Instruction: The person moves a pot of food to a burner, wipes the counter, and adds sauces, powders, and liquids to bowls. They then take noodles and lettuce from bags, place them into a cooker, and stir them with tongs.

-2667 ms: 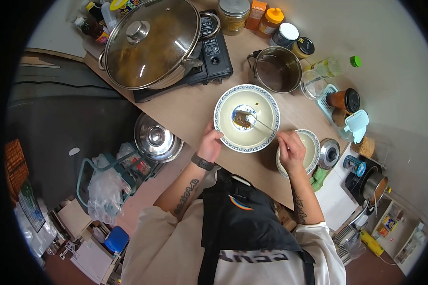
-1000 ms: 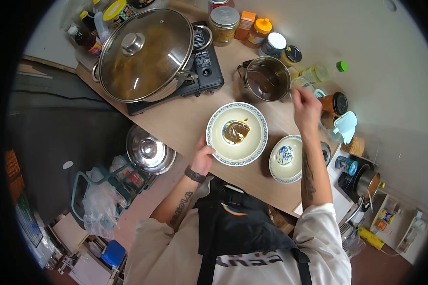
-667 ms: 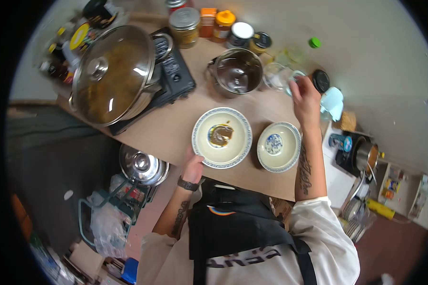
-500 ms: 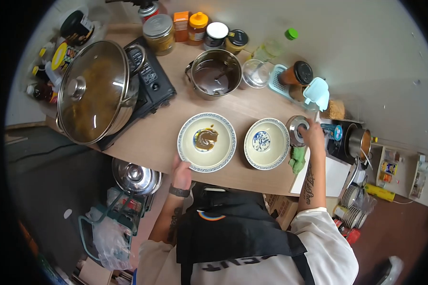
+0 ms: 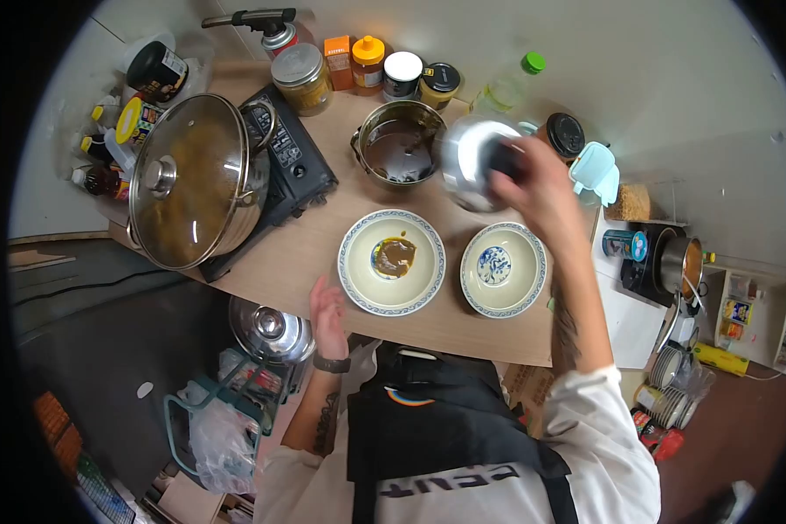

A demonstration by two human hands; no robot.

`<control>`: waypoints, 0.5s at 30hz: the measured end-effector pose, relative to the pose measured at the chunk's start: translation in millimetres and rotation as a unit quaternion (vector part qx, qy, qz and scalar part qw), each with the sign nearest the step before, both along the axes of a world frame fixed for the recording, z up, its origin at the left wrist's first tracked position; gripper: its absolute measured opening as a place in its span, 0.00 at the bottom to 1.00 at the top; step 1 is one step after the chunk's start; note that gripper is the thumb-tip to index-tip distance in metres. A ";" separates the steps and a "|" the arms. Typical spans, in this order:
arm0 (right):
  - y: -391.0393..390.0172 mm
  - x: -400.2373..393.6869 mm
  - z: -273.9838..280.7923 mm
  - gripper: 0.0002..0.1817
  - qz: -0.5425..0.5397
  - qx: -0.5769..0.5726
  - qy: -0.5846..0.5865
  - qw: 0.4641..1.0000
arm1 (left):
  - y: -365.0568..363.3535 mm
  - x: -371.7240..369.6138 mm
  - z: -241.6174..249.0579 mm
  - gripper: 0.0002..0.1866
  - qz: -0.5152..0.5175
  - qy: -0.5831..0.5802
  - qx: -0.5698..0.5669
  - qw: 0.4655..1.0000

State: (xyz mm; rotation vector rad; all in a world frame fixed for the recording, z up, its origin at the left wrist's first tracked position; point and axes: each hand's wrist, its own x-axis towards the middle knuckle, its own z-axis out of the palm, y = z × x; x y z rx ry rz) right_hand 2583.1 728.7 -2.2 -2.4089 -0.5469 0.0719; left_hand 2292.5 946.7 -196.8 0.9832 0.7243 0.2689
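A shiny metal lid (image 5: 468, 166), blurred by motion, hangs over the table from my right hand (image 5: 540, 188), whose fingers are closed on its black knob. Just left of the lid stands a metal pot (image 5: 395, 182) of dark brown liquid, uncovered. My left hand (image 5: 327, 316) is at the table's front edge with its fingers apart, holding nothing. Near it sits a patterned bowl (image 5: 419, 295) with a small pool of brown sauce at its bottom; hand and bowl look slightly apart. To the right is a second patterned bowl (image 5: 522, 288), with only its blue printed motif inside.
At the left, a large pot (image 5: 192, 183) with a glass lid stands on a black portable stove (image 5: 299, 166). Jars (image 5: 302, 80) and a blowtorch (image 5: 262, 19) line the back. A green-capped bottle (image 5: 503, 87) stands behind the lid. Another small pot (image 5: 675, 262) is far right.
My right hand has lifted the lid from the table's right side and carried it left and back towards the pot. My left hand has come off the sauce bowl's rim.
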 end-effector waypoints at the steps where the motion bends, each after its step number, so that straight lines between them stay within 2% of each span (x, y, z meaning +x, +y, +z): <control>1: 28.9 12.1 -5.5 0.22 0.048 -0.001 -0.011 0.999 | 1.5 -0.7 4.9 0.32 0.026 0.017 0.000 1.000; 3: 73.7 33.6 -35.2 0.22 0.127 0.007 -0.055 0.990 | 3.8 -1.0 17.9 0.32 0.019 -0.004 0.031 0.999; 6: 109.4 41.6 -60.2 0.22 0.123 -0.028 -0.007 0.992 | 6.1 -3.3 36.7 0.31 0.008 -0.029 0.066 0.997; 9: 110.8 43.8 -68.0 0.22 0.113 -0.042 0.013 0.993 | 4.4 -7.2 50.3 0.29 -0.004 -0.053 0.073 0.996; 11: 109.7 43.3 -74.8 0.22 0.112 -0.048 -0.027 0.992 | -3.0 -1.7 58.7 0.26 -0.082 -0.084 0.070 0.991; 12: 108.1 44.6 -75.1 0.21 0.136 -0.048 -0.034 0.989 | -8.8 5.4 58.4 0.21 -0.145 -0.085 0.125 0.978; 13: 104.2 41.0 -68.7 0.22 0.142 -0.048 -0.033 0.988 | -19.0 21.5 67.7 0.21 -0.159 -0.095 0.121 0.975; 15: 79.4 17.8 -45.1 0.23 0.103 0.028 -0.059 0.993 | -52.0 62.8 87.7 0.19 -0.315 -0.095 0.130 0.935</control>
